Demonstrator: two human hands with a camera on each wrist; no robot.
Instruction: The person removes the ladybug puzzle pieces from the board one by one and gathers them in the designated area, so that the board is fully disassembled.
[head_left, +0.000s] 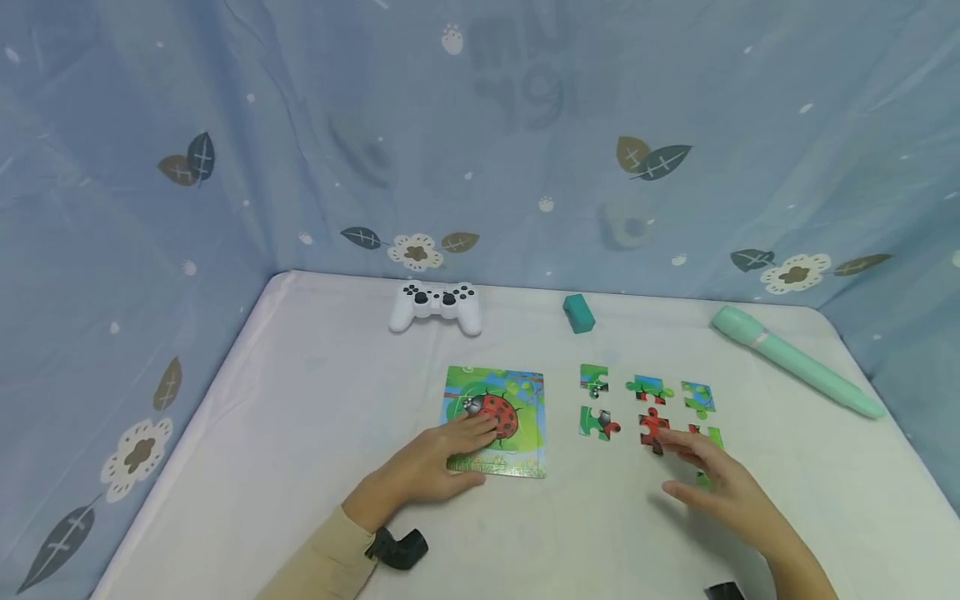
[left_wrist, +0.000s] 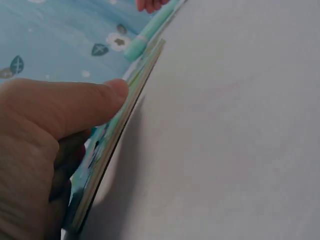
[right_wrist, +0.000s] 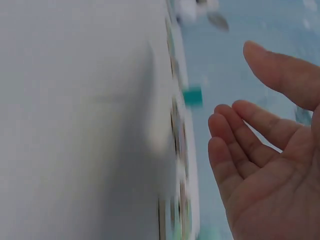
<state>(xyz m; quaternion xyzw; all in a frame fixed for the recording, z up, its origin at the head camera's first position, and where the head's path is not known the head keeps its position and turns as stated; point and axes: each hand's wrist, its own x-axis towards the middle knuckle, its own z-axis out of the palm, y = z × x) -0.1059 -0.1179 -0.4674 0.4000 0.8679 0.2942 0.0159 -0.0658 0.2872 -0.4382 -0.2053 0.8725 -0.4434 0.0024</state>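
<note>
A square ladybug puzzle board (head_left: 525,458) lies on the white table, left of several loose jigsaw pieces. My left hand (head_left: 435,462) rests on the board with its fingers laid over the ladybug picture; in the left wrist view the thumb (left_wrist: 100,100) lies along the board's edge. To the right, my right hand (head_left: 716,487) hovers over the pieces, fingers loosely bent and holding nothing. Nearest its fingertips is a red ladybug piece (head_left: 652,425). Beside it lie a green piece with a red knob (head_left: 596,423) and, behind, a blue and green piece (head_left: 649,389). The hand partly hides pieces at the right.
A white game controller (head_left: 437,306) and a small teal block (head_left: 578,313) are near the table's back edge. At the right lies a long mint-green tube-shaped thing (head_left: 798,362). A blue patterned cloth (head_left: 525,167) hangs behind the table.
</note>
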